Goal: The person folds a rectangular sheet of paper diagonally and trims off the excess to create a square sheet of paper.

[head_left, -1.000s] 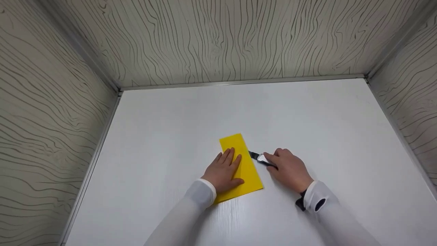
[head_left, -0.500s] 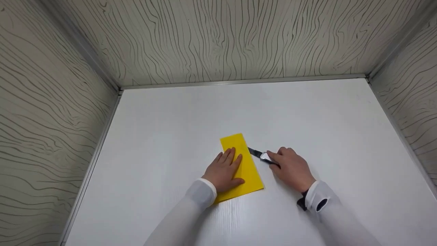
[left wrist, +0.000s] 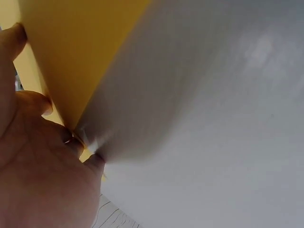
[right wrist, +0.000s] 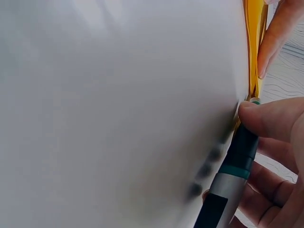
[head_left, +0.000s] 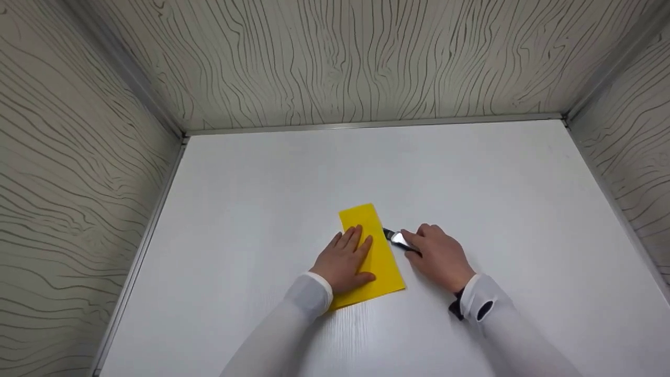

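Note:
A folded sheet of yellow paper (head_left: 382,267) lies slantwise on the white table. My left hand (head_left: 343,264) rests flat on it with the fingers spread. In the left wrist view the same paper (left wrist: 71,52) stands slightly off the tabletop beside the palm. My right hand (head_left: 442,256) grips a knife (head_left: 402,241) with a dark blade and a silver and black handle, the index finger along its top. The blade meets the paper's right edge, and its tip is hidden there. In the right wrist view the knife's handle (right wrist: 232,175) shows green bands.
The white tabletop (head_left: 261,183) spreads around the paper. Wood-grain panels (head_left: 335,63) stand behind and at both sides, with a grey metal rail (head_left: 335,127) along the back edge.
My right hand drew the knife slightly right, away from the paper, then moved it back left toward the paper's edge. The left hand stays in place on the paper.

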`<state>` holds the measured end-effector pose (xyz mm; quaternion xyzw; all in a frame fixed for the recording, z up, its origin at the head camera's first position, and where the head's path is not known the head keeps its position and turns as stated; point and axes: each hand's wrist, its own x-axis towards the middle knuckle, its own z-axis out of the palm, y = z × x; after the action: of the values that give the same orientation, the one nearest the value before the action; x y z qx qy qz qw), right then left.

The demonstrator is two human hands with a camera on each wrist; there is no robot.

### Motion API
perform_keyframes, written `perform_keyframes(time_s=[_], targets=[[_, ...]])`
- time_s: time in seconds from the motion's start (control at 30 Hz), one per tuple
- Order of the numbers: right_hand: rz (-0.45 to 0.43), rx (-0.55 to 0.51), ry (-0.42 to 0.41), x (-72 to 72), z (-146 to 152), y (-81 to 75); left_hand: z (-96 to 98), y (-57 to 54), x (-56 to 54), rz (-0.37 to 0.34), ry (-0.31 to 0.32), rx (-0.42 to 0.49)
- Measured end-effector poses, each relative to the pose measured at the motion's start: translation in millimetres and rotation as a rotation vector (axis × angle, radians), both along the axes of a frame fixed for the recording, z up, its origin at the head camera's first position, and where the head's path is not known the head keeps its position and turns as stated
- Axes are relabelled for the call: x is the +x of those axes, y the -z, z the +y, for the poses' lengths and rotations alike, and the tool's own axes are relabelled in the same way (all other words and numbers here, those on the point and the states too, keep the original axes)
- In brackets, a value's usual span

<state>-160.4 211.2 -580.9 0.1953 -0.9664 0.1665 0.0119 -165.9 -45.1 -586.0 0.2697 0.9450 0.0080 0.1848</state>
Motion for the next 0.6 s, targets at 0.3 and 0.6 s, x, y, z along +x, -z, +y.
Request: perform_keyframes(time_s=[0.3, 0.6], targets=[[-0.019, 0.001, 0.026, -3.8, 0.3, 0.4, 1.5, -4.0, -0.2, 0.009, 0.014, -0.016], [-0.022, -0.003, 0.072, -4.6, 8.6, 0.2, 0.8, -6.8, 1.5, -0.002, 0.011, -0.015]])
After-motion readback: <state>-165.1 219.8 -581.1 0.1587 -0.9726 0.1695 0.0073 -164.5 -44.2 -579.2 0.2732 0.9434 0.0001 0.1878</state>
